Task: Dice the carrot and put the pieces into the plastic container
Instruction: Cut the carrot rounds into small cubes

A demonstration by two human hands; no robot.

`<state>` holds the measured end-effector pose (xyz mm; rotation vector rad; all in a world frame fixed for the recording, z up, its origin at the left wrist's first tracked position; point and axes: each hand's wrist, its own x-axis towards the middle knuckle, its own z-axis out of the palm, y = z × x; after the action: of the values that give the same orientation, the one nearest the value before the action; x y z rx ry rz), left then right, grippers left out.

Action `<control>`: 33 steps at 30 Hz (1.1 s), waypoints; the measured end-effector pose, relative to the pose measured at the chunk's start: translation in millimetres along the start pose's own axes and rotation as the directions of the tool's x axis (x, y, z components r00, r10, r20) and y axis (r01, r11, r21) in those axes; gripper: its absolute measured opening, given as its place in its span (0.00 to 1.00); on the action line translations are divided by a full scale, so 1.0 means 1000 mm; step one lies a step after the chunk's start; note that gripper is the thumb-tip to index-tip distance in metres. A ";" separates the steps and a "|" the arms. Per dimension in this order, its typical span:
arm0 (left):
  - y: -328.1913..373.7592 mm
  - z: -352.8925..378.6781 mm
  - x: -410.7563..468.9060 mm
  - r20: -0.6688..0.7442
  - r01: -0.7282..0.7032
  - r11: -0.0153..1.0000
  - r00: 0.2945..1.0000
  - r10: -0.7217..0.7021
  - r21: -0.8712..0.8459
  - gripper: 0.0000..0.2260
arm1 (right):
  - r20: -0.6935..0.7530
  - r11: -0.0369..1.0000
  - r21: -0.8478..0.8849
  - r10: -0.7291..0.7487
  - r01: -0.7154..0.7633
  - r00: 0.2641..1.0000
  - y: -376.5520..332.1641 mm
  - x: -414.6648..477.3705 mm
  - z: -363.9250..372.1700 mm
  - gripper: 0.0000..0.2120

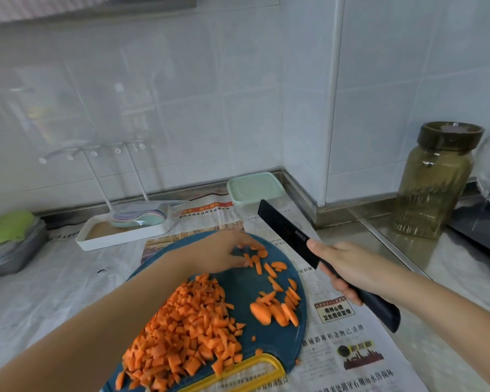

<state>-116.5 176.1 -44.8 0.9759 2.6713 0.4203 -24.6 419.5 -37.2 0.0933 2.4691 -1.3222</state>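
white tiled walls (181, 80) meet in a corner behind a steel counter (408, 250) covered with newspaper (351, 349), under soft light

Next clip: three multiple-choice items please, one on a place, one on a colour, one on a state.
1. Where is the plastic container? A in a sink; B behind the cutting board, by the wall corner; C on a shelf.
2. What colour is the knife blade? A silver; B white; C black.
3. The container's state? A lid on; B lid off, empty; C lid off, holding carrot.
Key: 1 B, it stands at the tiled corner; 2 C, the blade in the right hand is black; 3 A, its green lid sits on it.
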 end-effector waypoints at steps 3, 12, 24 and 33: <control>-0.003 -0.001 0.001 -0.049 0.033 0.998 0.998 -0.035 -0.059 0.18 | 0.010 0.999 -0.024 -0.026 0.026 1.000 -0.007 0.011 0.002 0.25; -0.012 0.003 -0.008 -0.081 0.011 0.996 0.997 -0.018 -0.087 0.05 | 0.017 1.000 -0.013 -0.023 0.023 1.000 -0.015 0.033 0.008 0.25; 0.009 0.000 -0.004 -0.078 -0.105 0.994 0.992 0.102 -0.027 0.11 | 0.032 0.999 -0.004 -0.032 0.032 0.999 -0.010 0.029 0.005 0.25; 0.015 0.006 0.005 -0.002 -0.103 0.987 0.995 0.104 -0.125 0.07 | 0.042 0.999 -0.004 -0.032 0.032 0.999 -0.008 0.027 0.002 0.25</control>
<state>-109.4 191.7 -46.1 1.0791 2.5624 0.5984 -51.6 410.1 -40.6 0.0249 2.4481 -1.3184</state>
